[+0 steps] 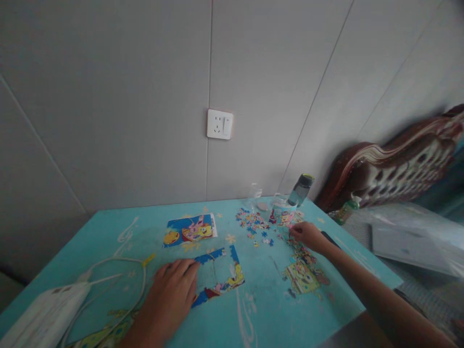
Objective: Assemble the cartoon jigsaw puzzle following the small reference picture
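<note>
My left hand (176, 282) lies palm down on the left side of a partly joined jigsaw puzzle (237, 275), fingers side by side and flat. The puzzle forms a border of blue, yellow and red pieces around a bare middle; the hand hides its left side. Above it lies a reference picture card (190, 229) with the same cartoon scene. Over at the right, my right hand (305, 235) is closed in a pinch just above loose puzzle pieces (299, 251). Whatever is between those fingertips is too small to make out. More loose pieces (253, 220) are spread to its left.
Behind the right hand stand a clear tub with a printed label (282, 214) and a dark bottle (301, 188). A yellow cartoon picture (302, 278) lies or is printed at right. A white device (54, 309) with a cable (144, 275) occupies the table's left. The wall has a socket (220, 124).
</note>
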A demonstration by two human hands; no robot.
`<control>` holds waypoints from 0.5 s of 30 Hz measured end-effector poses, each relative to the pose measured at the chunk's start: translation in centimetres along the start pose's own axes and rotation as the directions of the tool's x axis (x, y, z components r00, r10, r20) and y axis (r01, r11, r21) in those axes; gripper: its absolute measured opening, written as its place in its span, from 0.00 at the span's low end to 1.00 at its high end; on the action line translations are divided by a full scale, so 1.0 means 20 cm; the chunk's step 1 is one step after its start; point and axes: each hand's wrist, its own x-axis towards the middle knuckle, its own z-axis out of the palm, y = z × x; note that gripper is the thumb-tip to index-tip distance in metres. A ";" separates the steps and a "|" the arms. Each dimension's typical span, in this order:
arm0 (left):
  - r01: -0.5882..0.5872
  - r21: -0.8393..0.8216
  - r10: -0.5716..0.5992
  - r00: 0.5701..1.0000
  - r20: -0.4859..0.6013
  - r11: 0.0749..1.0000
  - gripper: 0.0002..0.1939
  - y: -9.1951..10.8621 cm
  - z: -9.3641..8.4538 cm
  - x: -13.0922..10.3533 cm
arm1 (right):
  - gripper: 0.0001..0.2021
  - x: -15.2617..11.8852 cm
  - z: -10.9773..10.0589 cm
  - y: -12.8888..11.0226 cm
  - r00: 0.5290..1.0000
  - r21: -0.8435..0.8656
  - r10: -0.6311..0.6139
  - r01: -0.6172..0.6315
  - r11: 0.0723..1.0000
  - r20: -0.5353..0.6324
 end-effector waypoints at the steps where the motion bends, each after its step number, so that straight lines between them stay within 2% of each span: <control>1: -0.003 0.001 0.003 1.000 0.001 1.000 0.19 -0.01 0.00 0.01 | 0.21 0.00 0.00 0.00 1.000 0.012 0.015 -0.015 1.000 -0.009; 4: -0.024 0.005 0.024 1.000 -0.003 1.000 0.20 -0.04 0.00 0.02 | 0.19 -0.04 -0.01 -0.01 0.997 0.046 0.061 -0.058 0.997 -0.050; 7: -0.062 -0.009 0.062 0.998 -0.022 0.998 0.19 -0.08 0.03 0.02 | 0.18 -0.13 -0.03 -0.01 0.991 0.084 0.091 -0.083 0.993 -0.096; 11: -0.097 -0.020 0.095 0.992 -0.088 0.995 0.17 -0.11 0.06 0.03 | 0.19 -0.37 -0.01 -0.07 0.988 0.131 0.088 -0.071 0.989 -0.129; 15: -0.108 -0.020 0.105 0.985 -0.135 0.994 0.17 -0.09 0.05 0.03 | 0.19 -0.63 0.06 -0.19 0.994 0.174 0.006 0.013 0.985 -0.111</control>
